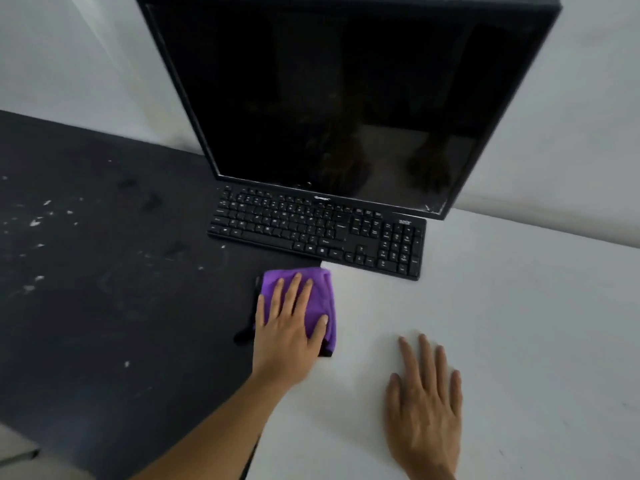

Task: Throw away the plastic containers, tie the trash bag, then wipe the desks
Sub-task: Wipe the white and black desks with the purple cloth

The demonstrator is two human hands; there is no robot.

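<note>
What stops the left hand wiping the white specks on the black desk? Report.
Likely nothing, so yes: the left hand presses the purple cloth on the black desk, and open desktop leads to the specks.

An office or computer workstation is indicated. A black flat-panel monitor (346, 98), its screen dark, is set at the rear in front of a plain white wall (595, 98). A black full-size keyboard (315, 230) with a numeric keypad is placed directly in front of it. Two work surfaces are butted together: a dark desk (104, 271), marked with pale specks, and a white desk (519, 306). The keyboard is laid across the joint between them.
</note>
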